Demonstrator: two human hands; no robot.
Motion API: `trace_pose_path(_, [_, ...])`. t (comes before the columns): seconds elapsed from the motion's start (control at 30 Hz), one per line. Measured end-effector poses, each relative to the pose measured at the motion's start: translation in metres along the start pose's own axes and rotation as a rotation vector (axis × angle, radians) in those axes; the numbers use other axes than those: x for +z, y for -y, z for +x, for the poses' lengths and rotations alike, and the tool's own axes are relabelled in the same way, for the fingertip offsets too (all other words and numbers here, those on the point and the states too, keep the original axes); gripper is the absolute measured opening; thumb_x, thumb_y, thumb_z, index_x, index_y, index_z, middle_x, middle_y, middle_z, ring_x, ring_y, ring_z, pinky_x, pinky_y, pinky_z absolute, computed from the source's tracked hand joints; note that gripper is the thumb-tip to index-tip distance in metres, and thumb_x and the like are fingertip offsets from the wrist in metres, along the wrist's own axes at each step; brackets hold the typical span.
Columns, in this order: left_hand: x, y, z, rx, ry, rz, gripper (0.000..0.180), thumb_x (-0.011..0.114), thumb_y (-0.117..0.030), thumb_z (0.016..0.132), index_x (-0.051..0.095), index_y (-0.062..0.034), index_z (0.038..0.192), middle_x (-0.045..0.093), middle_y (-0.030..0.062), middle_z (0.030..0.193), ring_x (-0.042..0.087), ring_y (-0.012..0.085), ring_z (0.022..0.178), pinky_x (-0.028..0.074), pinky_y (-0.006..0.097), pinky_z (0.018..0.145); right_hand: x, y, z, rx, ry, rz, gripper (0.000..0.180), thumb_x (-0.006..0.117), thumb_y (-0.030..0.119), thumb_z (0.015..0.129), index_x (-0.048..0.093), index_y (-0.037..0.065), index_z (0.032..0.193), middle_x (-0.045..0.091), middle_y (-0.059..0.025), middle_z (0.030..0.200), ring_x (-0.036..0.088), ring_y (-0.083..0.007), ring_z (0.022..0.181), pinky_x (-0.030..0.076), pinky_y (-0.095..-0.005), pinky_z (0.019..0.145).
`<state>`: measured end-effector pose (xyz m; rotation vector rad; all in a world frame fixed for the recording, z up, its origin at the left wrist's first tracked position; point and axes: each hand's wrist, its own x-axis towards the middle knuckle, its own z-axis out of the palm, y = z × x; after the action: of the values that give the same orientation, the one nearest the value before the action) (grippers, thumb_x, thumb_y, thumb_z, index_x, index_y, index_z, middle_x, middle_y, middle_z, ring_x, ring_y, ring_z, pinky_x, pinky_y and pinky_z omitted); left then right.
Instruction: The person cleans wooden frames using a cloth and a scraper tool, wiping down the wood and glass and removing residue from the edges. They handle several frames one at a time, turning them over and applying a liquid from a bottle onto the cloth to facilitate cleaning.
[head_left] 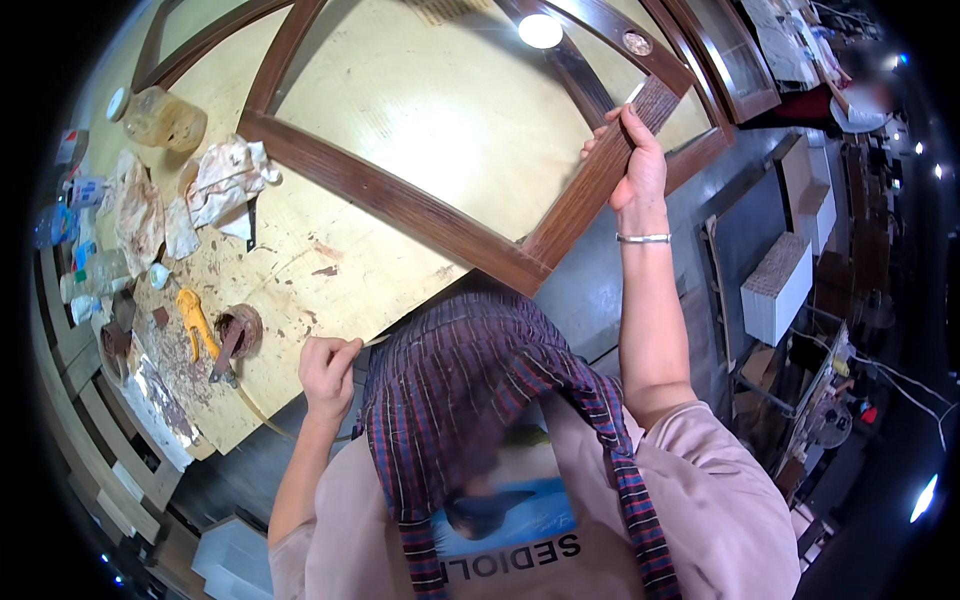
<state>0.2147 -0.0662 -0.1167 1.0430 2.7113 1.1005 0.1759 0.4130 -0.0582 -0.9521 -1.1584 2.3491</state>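
Note:
A dark brown wooden frame (375, 195) lies across the table, one corner jutting over the near edge toward me. My right hand (640, 165) wraps around its right-hand rail, thumb on top and fingertips at the inner side. Beyond the thumb, the rail's end (655, 103) shows a rougher, streaked surface. At the near table edge, my left hand (330, 372) is closed, thumb and forefinger pressed together; what it may hold is too small to make out. Left of that hand are a small round pot (240, 326) of brown paste with a spatula across it, and a yellow-handled tool (194, 318).
Stained rags (228, 180), a jar (165, 118) of cloudy yellowish liquid and several bottles stand at the table's left. Brown flakes litter the pale tabletop (350, 285). White-sided boxes (780, 290) stand to the right. Another person (860, 110) is at the far right.

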Motion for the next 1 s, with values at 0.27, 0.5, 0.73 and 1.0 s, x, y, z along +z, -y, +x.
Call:
trace_pose_path(0.27, [0.061, -0.086, 0.195, 0.421, 0.020, -0.205, 0.036, 0.065, 0.005, 0.071, 0.077, -0.0080, 0.102, 0.062, 0.0072, 0.084, 0.058, 0.0259, 0.079, 0.050, 0.037, 0.067, -0.039, 0.001, 0.028, 0.133, -0.001, -0.049, 0.026, 0.068, 0.033, 0.096, 0.064, 0.007, 0.091, 0.065, -0.0093, 0.072, 0.067, -0.0253, 0.063, 0.057, -0.0408, 0.058])
trace_pose_path(0.5, [0.100, -0.100, 0.251, 0.468, 0.373, -0.253, 0.036, 0.061, 0.008, 0.071, 0.076, -0.0080, 0.099, 0.058, 0.0053, 0.081, 0.055, 0.0240, 0.080, 0.049, 0.036, 0.069, -0.041, -0.007, 0.041, 0.168, -0.078, -0.038, 0.030, 0.074, 0.031, 0.091, 0.063, 0.004, 0.085, 0.066, -0.0101, 0.071, 0.066, -0.0241, 0.059, 0.057, -0.0362, 0.055])
trace_pose_path(0.73, [0.103, -0.091, 0.258, 0.480, 0.407, -0.276, 0.035, 0.061, 0.009, 0.071, 0.076, -0.0076, 0.098, 0.058, 0.0061, 0.081, 0.056, 0.0248, 0.079, 0.051, 0.036, 0.070, -0.039, -0.005, 0.036, 0.150, -0.064, -0.050, 0.031, 0.075, 0.031, 0.090, 0.063, 0.004, 0.086, 0.066, -0.0097, 0.070, 0.067, -0.0238, 0.056, 0.056, -0.0362, 0.052])
trace_pose_path(1.0, [0.102, -0.089, 0.253, 0.583, 0.491, -0.223, 0.036, 0.062, 0.009, 0.070, 0.077, -0.0061, 0.099, 0.055, 0.0081, 0.079, 0.055, 0.0254, 0.078, 0.049, 0.036, 0.068, -0.034, -0.006, 0.035, 0.114, -0.113, -0.084, 0.031, 0.076, 0.031, 0.089, 0.063, 0.003, 0.085, 0.065, -0.0114, 0.070, 0.066, -0.0244, 0.056, 0.057, -0.0376, 0.054])
